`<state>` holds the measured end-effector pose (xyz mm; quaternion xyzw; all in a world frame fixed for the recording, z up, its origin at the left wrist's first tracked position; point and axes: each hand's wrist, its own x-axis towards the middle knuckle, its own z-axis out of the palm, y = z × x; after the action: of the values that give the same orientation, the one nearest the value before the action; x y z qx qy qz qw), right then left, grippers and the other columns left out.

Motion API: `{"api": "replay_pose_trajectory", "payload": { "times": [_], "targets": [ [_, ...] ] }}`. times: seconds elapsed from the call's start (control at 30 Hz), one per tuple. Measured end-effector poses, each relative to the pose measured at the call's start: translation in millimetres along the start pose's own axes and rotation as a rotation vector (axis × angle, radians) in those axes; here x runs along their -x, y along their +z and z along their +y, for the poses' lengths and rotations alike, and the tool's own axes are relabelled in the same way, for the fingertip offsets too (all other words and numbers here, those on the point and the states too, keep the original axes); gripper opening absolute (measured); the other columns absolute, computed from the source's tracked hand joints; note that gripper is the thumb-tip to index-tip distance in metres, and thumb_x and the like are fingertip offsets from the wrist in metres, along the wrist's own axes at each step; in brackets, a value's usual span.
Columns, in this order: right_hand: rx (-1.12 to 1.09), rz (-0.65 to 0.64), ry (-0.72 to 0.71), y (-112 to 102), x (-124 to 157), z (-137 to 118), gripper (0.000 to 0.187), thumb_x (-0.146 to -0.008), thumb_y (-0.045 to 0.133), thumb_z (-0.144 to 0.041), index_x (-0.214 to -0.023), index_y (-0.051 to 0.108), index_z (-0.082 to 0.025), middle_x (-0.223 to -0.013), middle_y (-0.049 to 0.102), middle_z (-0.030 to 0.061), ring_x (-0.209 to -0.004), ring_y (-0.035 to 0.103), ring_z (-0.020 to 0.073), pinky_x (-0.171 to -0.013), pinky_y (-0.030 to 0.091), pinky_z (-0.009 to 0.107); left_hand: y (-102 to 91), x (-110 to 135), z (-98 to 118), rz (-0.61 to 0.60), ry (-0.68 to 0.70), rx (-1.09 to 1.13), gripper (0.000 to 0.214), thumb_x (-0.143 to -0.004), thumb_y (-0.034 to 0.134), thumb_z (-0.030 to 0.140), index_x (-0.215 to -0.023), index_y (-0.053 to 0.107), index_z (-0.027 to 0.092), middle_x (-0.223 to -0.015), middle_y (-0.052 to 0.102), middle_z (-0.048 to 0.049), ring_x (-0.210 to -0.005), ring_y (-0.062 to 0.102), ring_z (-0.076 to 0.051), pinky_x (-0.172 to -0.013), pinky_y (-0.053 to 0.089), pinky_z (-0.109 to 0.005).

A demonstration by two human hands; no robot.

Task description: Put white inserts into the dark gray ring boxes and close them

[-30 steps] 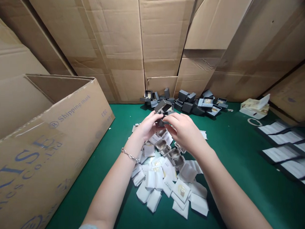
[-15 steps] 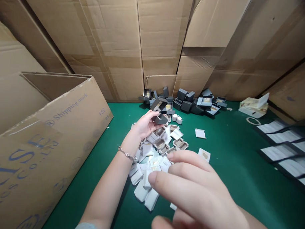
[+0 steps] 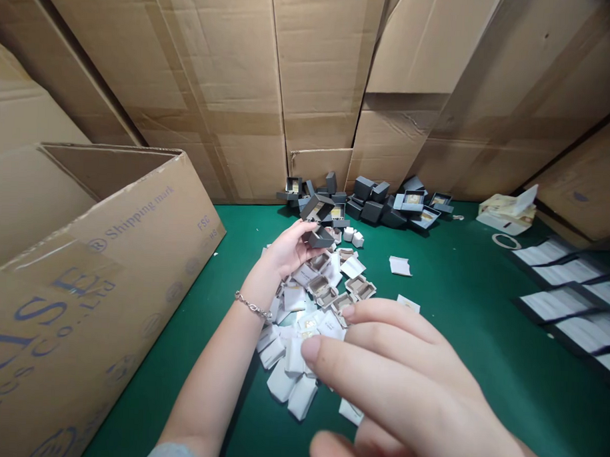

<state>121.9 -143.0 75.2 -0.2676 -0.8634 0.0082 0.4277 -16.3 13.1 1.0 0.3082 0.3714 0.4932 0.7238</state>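
backing green tabletop (image 3: pixel 463 274), cardboard panels (image 3: pixel 323 69)

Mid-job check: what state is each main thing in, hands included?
Held dark box: open, lid up
Left hand: gripping that box
Right hand: open, nothing seen in it
Back dark boxes: some open, some shut
White pieces: heaped loosely
Large carton: open at top
Tissue pack: opened, tissue protruding

Single head-worn view, facing forward and downward, right hand (image 3: pixel 405 372) large and very near, left hand (image 3: pixel 290 249) farther off, green tabletop (image 3: pixel 464 267) below, upright cardboard (image 3: pixel 325 69) beyond
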Motion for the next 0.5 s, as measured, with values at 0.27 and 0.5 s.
{"api": "replay_pose_trajectory", "payload": {
  "times": [0.27, 0.5],
  "targets": [
    [0.165, -0.363, 0.434, -19.9, -18.6, 74.8, 0.024, -0.089, 0.046, -0.028, -0.096, 0.068, -0.024, -0.084, 0.071, 0.0037, -0.069, 0.064, 0.0168, -0.056, 0.045, 0.026, 7.6, 6.5, 5.4, 0.060, -0.036, 0.010, 0.003, -0.083, 0.055, 0.018, -0.082, 0.054, 0.015, -0.081, 0.065, -0.0042, -0.073, 0.064, -0.014, -0.067, 0.057, -0.028],
    [0.293, -0.850, 1.021, 20.4, 11.6, 182.0, 0.023, -0.081, 0.052, -0.030, -0.080, 0.070, -0.016, -0.092, 0.069, 0.0140, -0.079, 0.062, 0.0229, -0.058, 0.040, 0.028, 3.0, 5.1, 3.4, 0.012, -0.001, 0.018, 0.006, -0.080, 0.057, 0.017, -0.085, 0.053, 0.015, -0.091, 0.065, -0.0075, -0.083, 0.066, -0.017, -0.070, 0.059, -0.030]
  ]
}}
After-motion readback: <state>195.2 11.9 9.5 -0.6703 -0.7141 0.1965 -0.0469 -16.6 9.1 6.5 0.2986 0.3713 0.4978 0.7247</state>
